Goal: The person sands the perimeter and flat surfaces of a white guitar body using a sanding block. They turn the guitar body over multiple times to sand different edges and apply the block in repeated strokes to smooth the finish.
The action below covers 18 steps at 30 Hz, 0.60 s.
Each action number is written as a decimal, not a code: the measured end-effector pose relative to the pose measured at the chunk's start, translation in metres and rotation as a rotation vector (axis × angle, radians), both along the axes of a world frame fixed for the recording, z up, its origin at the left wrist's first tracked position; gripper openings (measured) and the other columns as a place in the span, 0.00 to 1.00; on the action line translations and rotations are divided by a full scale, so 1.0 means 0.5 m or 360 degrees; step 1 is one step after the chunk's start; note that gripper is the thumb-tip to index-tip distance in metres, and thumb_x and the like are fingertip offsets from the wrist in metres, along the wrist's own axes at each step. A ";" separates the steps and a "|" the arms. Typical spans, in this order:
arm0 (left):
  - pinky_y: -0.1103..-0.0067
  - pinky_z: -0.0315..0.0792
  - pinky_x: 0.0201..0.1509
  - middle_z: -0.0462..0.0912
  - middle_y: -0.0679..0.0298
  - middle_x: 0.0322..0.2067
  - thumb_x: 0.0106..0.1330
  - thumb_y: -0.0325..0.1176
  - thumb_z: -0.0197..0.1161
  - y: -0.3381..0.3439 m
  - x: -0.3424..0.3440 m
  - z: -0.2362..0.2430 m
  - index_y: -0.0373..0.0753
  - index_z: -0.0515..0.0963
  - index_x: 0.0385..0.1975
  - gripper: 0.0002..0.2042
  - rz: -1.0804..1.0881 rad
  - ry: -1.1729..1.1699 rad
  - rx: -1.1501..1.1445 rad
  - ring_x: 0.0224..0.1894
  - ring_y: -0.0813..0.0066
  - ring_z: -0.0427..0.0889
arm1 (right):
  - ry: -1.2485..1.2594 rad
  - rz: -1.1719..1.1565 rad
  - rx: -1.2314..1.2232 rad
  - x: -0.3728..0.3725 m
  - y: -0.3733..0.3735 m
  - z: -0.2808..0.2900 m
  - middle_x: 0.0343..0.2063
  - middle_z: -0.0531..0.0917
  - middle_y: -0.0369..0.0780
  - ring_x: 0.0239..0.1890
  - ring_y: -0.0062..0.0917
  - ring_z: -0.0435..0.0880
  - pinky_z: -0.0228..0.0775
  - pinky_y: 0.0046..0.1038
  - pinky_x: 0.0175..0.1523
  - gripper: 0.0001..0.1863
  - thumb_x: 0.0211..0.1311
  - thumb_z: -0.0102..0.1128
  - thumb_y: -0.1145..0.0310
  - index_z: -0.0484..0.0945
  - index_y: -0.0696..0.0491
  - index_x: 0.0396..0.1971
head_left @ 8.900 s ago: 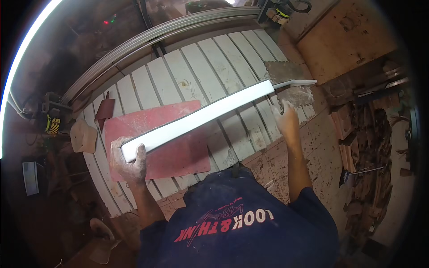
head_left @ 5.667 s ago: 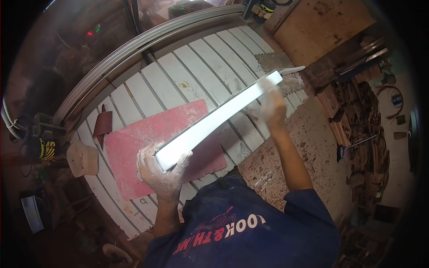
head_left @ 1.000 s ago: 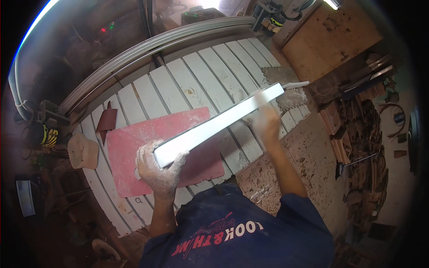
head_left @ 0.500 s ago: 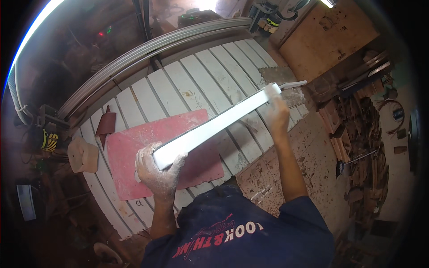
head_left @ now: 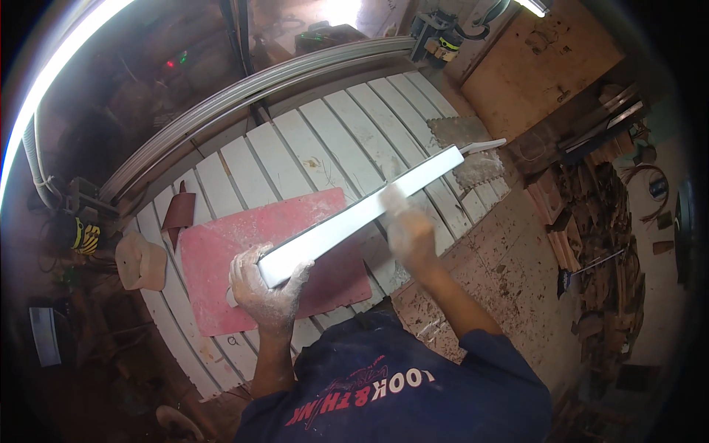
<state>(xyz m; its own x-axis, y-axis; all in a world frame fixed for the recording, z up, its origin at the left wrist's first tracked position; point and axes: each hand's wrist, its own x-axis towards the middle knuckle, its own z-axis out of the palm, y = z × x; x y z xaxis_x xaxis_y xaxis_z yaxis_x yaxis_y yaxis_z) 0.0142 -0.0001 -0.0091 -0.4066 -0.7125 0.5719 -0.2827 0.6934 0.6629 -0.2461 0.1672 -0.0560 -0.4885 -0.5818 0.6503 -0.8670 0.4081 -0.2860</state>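
Note:
A long white bar (head_left: 362, 219) slants up to the right above the table, with a dark line along its far edge. Dusty with white powder, my left hand (head_left: 269, 288) is closed around its near left end, fingers on one side and thumb on the other. My right hand (head_left: 410, 229) touches the bar around its middle; motion smears its fingers, and whether anything lies under them does not show. Below the left part of the bar lies a dusty red mat (head_left: 221, 258).
The table (head_left: 284, 155) has white slats with gaps. At its left are a curled reddish-brown sheet (head_left: 179, 210) and a beige cap-like thing (head_left: 140, 262). A metal rail (head_left: 258, 87) runs along the back. Wood offcuts (head_left: 605, 244) are piled at right.
My right hand has slid along the bar from its far right end down toward the middle. My left hand keeps its grip, and the bar has hardly moved.

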 end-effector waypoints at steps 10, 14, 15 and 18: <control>0.62 0.74 0.46 0.82 0.56 0.37 0.43 0.46 0.85 -0.004 -0.005 0.002 0.35 0.80 0.41 0.29 0.0010 0.0023 0.0017 0.40 0.54 0.81 | 0.0079 0.0008 -0.0063 -0.006 -0.004 -0.022 0.24 0.83 0.43 0.21 0.36 0.76 0.71 0.36 0.30 0.18 0.58 0.55 0.81 0.85 0.60 0.48; 0.62 0.74 0.45 0.82 0.55 0.37 0.44 0.46 0.85 -0.006 -0.004 0.002 0.34 0.80 0.40 0.29 0.0013 0.0032 0.0047 0.40 0.53 0.81 | 0.0082 0.0066 -0.0075 -0.074 0.020 -0.014 0.24 0.82 0.43 0.22 0.36 0.78 0.74 0.36 0.32 0.14 0.58 0.57 0.80 0.85 0.58 0.43; 0.63 0.74 0.45 0.82 0.55 0.37 0.44 0.46 0.85 -0.007 -0.009 0.004 0.34 0.80 0.41 0.29 0.0007 0.0051 0.0051 0.39 0.53 0.81 | 0.0005 -0.0049 -0.0132 -0.084 0.021 -0.012 0.24 0.82 0.44 0.23 0.37 0.79 0.74 0.39 0.34 0.09 0.58 0.57 0.79 0.84 0.56 0.36; 0.63 0.74 0.45 0.81 0.55 0.36 0.45 0.45 0.85 -0.006 -0.006 0.003 0.34 0.79 0.41 0.29 0.0012 0.0006 -0.0014 0.39 0.54 0.81 | -0.0016 -0.0067 -0.0113 -0.033 0.011 -0.028 0.27 0.83 0.47 0.24 0.37 0.79 0.73 0.43 0.35 0.05 0.60 0.56 0.78 0.82 0.56 0.29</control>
